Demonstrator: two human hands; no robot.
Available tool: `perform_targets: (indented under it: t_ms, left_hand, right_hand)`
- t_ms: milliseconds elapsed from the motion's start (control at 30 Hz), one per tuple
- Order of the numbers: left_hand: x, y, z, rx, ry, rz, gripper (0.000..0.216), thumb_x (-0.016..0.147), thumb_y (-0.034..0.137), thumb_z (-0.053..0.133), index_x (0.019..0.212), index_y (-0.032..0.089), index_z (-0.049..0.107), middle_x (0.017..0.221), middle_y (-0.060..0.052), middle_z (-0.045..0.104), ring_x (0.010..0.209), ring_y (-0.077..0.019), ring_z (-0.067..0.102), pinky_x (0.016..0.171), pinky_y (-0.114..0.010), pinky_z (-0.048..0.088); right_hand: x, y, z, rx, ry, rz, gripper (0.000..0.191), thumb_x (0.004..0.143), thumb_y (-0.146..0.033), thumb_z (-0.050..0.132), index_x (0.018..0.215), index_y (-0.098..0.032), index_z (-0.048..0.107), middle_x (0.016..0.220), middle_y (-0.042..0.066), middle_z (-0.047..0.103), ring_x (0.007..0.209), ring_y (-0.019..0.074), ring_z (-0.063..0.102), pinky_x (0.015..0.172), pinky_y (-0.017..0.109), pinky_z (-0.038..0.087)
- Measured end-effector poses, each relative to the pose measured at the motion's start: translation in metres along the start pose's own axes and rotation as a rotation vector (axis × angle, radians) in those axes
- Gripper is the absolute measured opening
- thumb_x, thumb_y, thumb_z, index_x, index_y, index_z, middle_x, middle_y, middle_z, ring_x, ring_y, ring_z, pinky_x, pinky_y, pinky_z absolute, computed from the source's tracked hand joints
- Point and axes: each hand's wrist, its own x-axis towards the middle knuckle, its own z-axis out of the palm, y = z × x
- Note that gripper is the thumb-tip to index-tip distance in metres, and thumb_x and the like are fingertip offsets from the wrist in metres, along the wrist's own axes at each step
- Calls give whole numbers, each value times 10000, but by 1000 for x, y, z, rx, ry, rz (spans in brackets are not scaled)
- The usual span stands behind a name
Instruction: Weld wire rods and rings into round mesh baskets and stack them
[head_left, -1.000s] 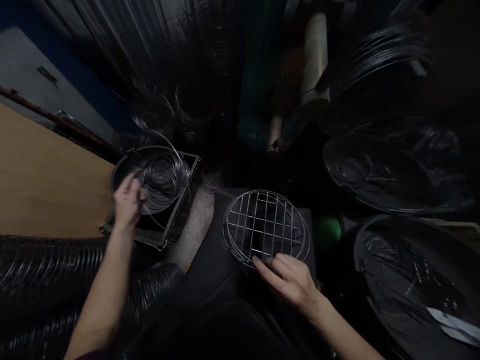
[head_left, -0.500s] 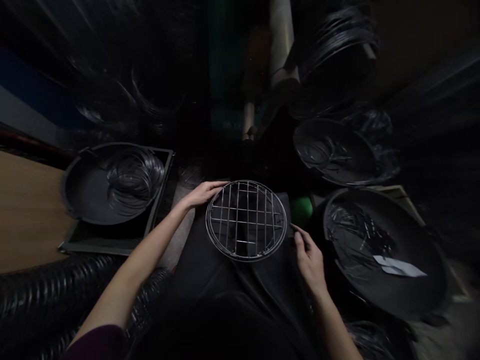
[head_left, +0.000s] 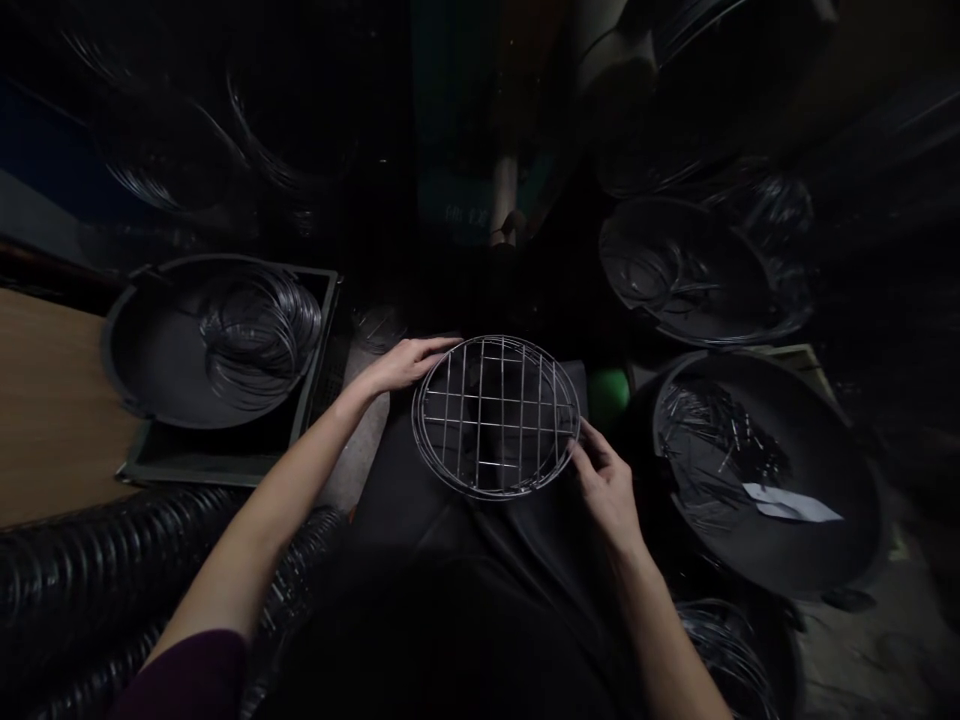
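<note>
A round wire rack (head_left: 495, 417) is lying on dark cloth (head_left: 450, 540) in the middle of the view, its crossed bars forming a grid inside a doubled rim. The left hand (head_left: 401, 365) is reaching to the rack's left edge, its fingers (head_left: 431, 347) stretching nearly straight and together, with the tips touching the rim; whether they are gripping it I cannot tell. The right hand (head_left: 604, 485) is curling at the lower right edge, its fingertips (head_left: 587, 442) closing on the rim.

To the left, a black pan (head_left: 154, 345) is sitting in a dark crate (head_left: 225, 468), holding a loose bundle of wire hoops (head_left: 259, 335), and a wooden board (head_left: 52, 400) is lying beyond it. Ribbed black coils (head_left: 90, 575) are heaped along the lower left, below a maroon sleeve (head_left: 187, 680). To the right, a black basin (head_left: 765, 470) is holding short wire bits (head_left: 720, 440) and a white strip (head_left: 791, 506) (the only pale scrap down there). A second basin (head_left: 682, 270) is sitting above it, beside a green ball (head_left: 607, 395). Faint marks are showing on a teal panel (head_left: 457, 212), too dim to read. The room is staying dark around all of it.
</note>
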Motion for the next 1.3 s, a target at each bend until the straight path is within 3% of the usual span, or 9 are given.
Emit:
perform_targets:
  t_ms: [233, 400, 533, 700, 800, 900, 1000, 1133, 1300]
  left_hand:
    - [-1, -10, 10, 99, 33, -32, 461, 939, 455, 417, 1330, 229, 509, 1275, -28, 596, 1145, -234, 593, 998, -313, 451]
    - [-4, -13, 25, 90, 180, -61, 414, 931, 427, 454, 1298, 260, 547, 1240, -17, 615, 1128, -240, 604, 994, -325, 469]
    - [-5, -16, 40, 27, 309, -53, 386, 926, 377, 486, 1276, 238, 567, 1253, -19, 603, 1147, -218, 593, 1005, -309, 464]
    - [-10, -15, 53, -70, 386, -29, 346, 920, 351, 516, 1227, 220, 608, 1218, -16, 628, 1121, -206, 610, 982, -284, 469]
    - [-13, -17, 53, -87, 395, -5, 330, 921, 332, 520, 1219, 223, 613, 1210, -4, 635, 1130, -200, 604, 975, -275, 469]
    - [-16, -22, 53, -107, 397, -1, 331, 919, 344, 524, 1214, 225, 617, 1205, -6, 639, 1131, -201, 605, 989, -285, 461]
    - [-17, -28, 55, -138, 407, -15, 354, 918, 391, 515, 1219, 234, 614, 1208, -9, 639, 1126, -209, 608, 979, -301, 469]
    - [-16, -29, 57, -190, 477, 20, 453, 893, 503, 511, 1207, 197, 625, 1213, -42, 641, 1137, -226, 597, 997, -320, 453]
    - [-18, -12, 39, -209, 516, -36, 523, 895, 543, 476, 1177, 134, 639, 1070, -107, 690, 972, -209, 643, 931, -334, 474]
  right_hand:
    - [2, -2, -2, -160, -43, -68, 606, 809, -508, 546, 1312, -169, 547, 1307, 93, 571, 1153, 246, 569, 1038, 429, 421]
    - [4, 15, -5, -364, -144, -83, 652, 805, -495, 534, 1373, -180, 479, 1269, 98, 595, 964, 242, 636, 922, 436, 489]
    - [2, 32, 6, -323, 7, -138, 589, 812, -502, 544, 1279, -143, 571, 1174, 109, 640, 1080, 243, 589, 974, 395, 448]
    - [-28, 42, 17, -413, 275, -256, 544, 847, -532, 501, 1158, -111, 649, 996, 135, 662, 908, 228, 623, 883, 382, 477]
    - [-49, 41, 14, -570, 148, -340, 607, 854, -552, 463, 1261, -117, 582, 1030, 152, 630, 932, 251, 606, 873, 417, 473]
    - [-61, 39, 15, -687, 0, -360, 832, 768, -654, 517, 1372, -85, 455, 1136, 203, 563, 1053, 333, 549, 885, 506, 451]
    - [-63, 39, 29, -728, 33, -302, 983, 707, -737, 527, 1382, -31, 412, 1133, 244, 537, 1066, 382, 515, 880, 562, 426]
    - [-59, 42, 40, -723, 108, -276, 955, 728, -731, 507, 1376, -35, 414, 1139, 247, 543, 1093, 389, 491, 907, 586, 399]
    - [-53, 25, 12, -443, 35, -228, 693, 789, -624, 527, 1273, -129, 554, 1152, 163, 601, 1078, 280, 567, 972, 479, 434]
